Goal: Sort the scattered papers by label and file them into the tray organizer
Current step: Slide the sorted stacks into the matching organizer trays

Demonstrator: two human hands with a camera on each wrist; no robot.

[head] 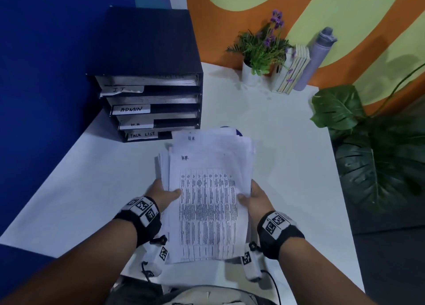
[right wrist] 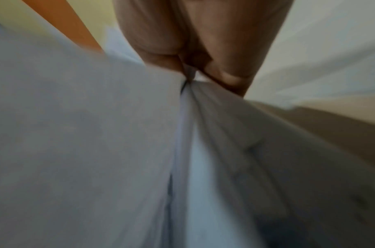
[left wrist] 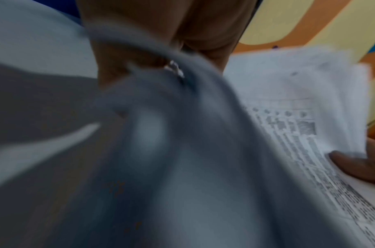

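Your left hand (head: 164, 193) and right hand (head: 251, 198) pinch the HR-labelled paper stack (head: 207, 189) above the table (head: 276, 125); the tray organizer (head: 151, 84) already holds sheets; this stack remains unfiled.

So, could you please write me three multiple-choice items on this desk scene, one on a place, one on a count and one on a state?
1. Where does the tray organizer stand on the white table?
A. far left corner
B. near right edge
C. beside the grey bottle

2. How many labelled trays does it show?
A. two
B. four
C. six

3. How is the stack of papers held?
A. flat on the table, untouched
B. by one hand only
C. by both hands, at its side edges

Answers:
1 A, it sits against the blue wall.
2 B, the labels read IT, ADMIN, H.R, TASK LIST.
3 C, the left hand and the right hand each pinch a side, thumbs on top.
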